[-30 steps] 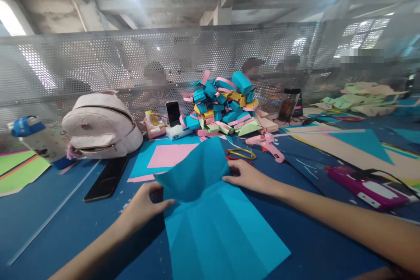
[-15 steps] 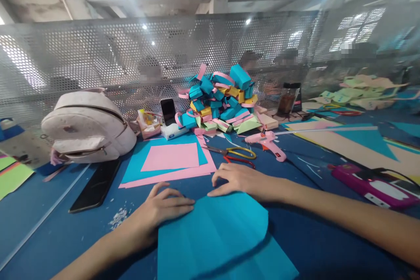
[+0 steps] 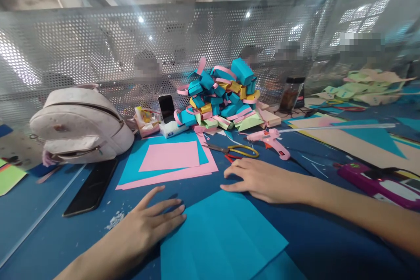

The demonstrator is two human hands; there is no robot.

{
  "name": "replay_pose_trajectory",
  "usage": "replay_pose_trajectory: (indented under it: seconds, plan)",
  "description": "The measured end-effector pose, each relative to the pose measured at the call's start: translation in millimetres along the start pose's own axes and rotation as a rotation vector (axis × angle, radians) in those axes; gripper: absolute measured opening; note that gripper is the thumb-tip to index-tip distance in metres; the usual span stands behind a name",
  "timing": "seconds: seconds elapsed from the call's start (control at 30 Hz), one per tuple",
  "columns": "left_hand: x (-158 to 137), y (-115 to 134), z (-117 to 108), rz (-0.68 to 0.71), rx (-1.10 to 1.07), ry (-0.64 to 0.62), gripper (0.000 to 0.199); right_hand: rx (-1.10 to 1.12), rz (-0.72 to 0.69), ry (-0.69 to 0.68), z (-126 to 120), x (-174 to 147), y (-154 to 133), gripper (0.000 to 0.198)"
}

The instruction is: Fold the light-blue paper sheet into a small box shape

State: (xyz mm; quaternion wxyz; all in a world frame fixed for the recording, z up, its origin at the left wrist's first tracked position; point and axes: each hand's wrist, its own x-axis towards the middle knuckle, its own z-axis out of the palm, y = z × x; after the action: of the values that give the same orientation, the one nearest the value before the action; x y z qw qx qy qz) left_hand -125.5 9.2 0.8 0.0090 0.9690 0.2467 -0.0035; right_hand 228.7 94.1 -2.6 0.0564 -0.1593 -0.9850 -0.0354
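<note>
A blue sheet of paper [image 3: 219, 236] with faint creases lies in front of me, a second blue layer showing beneath it at the lower right. My left hand [image 3: 152, 223] is open, fingers spread, with its fingertips at the paper's left edge. At the far corner of the sheet is my right hand [image 3: 254, 179], its thumb at the paper's tip and its bent fingers apart from the thumb. Just beyond the right hand lie scissors [image 3: 243, 151] with yellow and red handles.
Pink paper [image 3: 170, 155] lies over blue sheets ahead. Behind stands a pile of folded paper pieces [image 3: 219, 96]. A pink glue gun [image 3: 272, 141], a purple power strip [image 3: 377, 183], a black phone [image 3: 92, 188] and a white backpack [image 3: 82, 122] surround the workspace.
The upper blue layer, curled up before, now lies flatter with its corner further right. My left hand has moved slightly left and down, its fingers more spread; my right hand has shifted right.
</note>
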Motion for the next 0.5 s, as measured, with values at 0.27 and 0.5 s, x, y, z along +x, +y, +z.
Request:
replay_pose_trajectory:
  seconds: [0.27,0.5]
  plan:
    - [-23,12,25,-0.077,0.124,0.285,0.048,0.012,0.148,0.05,2,-23,-11,0.051]
    - [-21,21,16,-0.193,0.076,0.283,0.045,0.161,0.213,0.023,-1,-21,-24,0.04]
